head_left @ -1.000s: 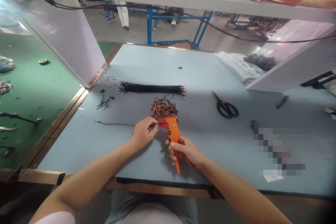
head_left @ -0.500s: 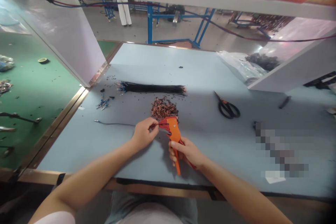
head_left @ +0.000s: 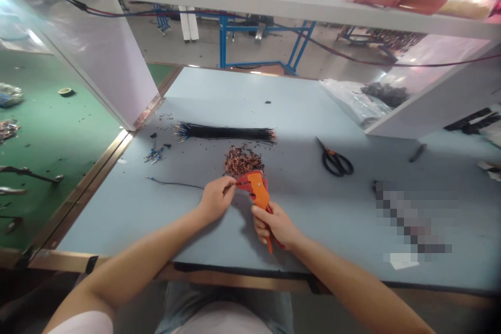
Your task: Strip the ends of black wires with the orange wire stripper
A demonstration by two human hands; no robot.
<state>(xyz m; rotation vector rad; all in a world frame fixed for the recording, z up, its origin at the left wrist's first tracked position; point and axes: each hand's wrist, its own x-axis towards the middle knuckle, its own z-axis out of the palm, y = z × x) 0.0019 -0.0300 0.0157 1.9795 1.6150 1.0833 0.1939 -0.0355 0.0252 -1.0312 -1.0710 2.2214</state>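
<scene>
The wire bundle (head_left: 227, 132) lies behind apparent clippings (head_left: 242, 159), left of the scissors (head_left: 331, 153).

The single view looks from head height, above and behind the left hand (head_left: 215, 199) and right hand (head_left: 276, 223), facing forward and down across the table (head_left: 297, 115). It is near enough to show both forearms (head_left: 152, 237), yet wide enough to take in the floor (head_left: 252, 52) beyond the hands.

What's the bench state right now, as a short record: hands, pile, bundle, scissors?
Right hand: gripping the orange tool
Left hand: pinching a thin black wire, close by the orange tool
Copper-coloured pile: just beyond the orange tool
Black wire bundle: lying crosswise beyond the pile
Scissors: right of the pile, untouched
</scene>
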